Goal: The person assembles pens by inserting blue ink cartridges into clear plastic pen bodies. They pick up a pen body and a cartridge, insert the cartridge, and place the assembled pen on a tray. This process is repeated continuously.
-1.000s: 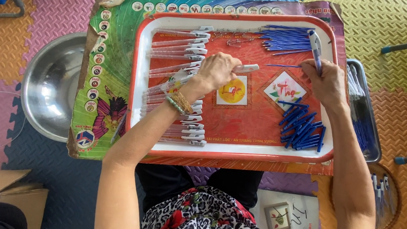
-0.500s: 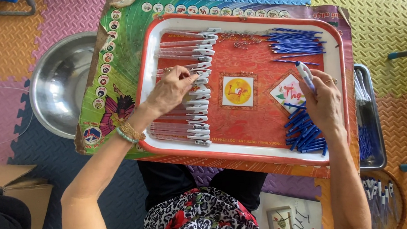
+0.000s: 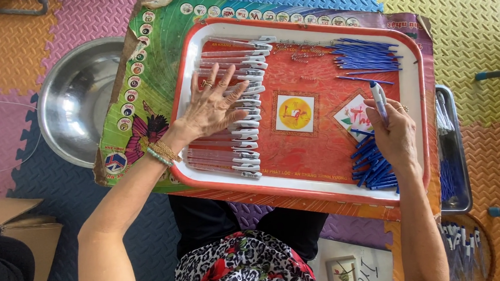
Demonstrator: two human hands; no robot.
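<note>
Tray: a red tray [image 3: 417, 109] with a white rim lay on a colourful printed board [image 3: 151, 67], and everything in hand sat inside it.
Left hand: the left hand [image 3: 212, 107] lay flat, fingers spread apart, on top of the row of clear pen barrels with white clips [image 3: 233, 128] along the tray's left edge, gripping nothing.
Right hand: the right hand [image 3: 396, 134] was near the tray's right edge, fingers closed around one assembled pen [image 3: 379, 99] with a blue tip that pointed toward the far edge.
Blue parts: a loose heap of blue pieces [image 3: 374, 167] lay at the near right corner, partly under the right hand; thin blue refills [image 3: 365, 54] lay at the far right corner, with small springs [image 3: 303, 55] just beside them toward the middle of the far edge.
Surroundings: a metal bowl [image 3: 72, 100] stood off the board's left edge and a metal tray of pens [image 3: 451, 157] off its right edge.
Risk, row: the flat palm could have pushed the barrels out of line or rolled them over each other, since they lay loose and side by side.
Risk, heap: the right wrist rested over the blue pieces, so a sideways move might have scattered them toward the rim.
Risk, springs: they were tiny and unguarded; a brush from a sleeve or finger could have flicked them off.
</note>
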